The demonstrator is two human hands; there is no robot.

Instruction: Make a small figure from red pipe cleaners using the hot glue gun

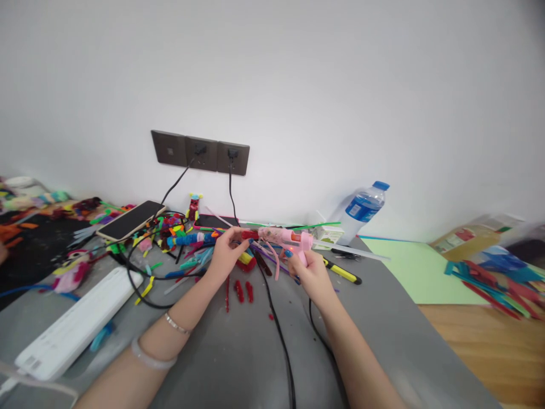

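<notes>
My right hand (307, 272) is wrapped round the handle of a pink hot glue gun (276, 234), and a long clear glue stick (353, 250) sticks out of its back. The gun's nozzle points left, toward my left hand (230, 250). Between my left fingertips is a small dark red fuzzy piece (250, 234), which looks like pipe cleaner; it meets the nozzle area, though I cannot tell if they touch. Below lie short red pipe cleaner pieces (239, 291) on the grey table mat (238, 352).
A white power strip (80, 324) and a phone (131, 220) lie left, among several colourful pipe cleaners. A yellow utility knife (343, 271) and a water bottle (364, 210) are to the right. Black cables (276, 329) cross the mat. Light green paper (409, 272) lies farther right.
</notes>
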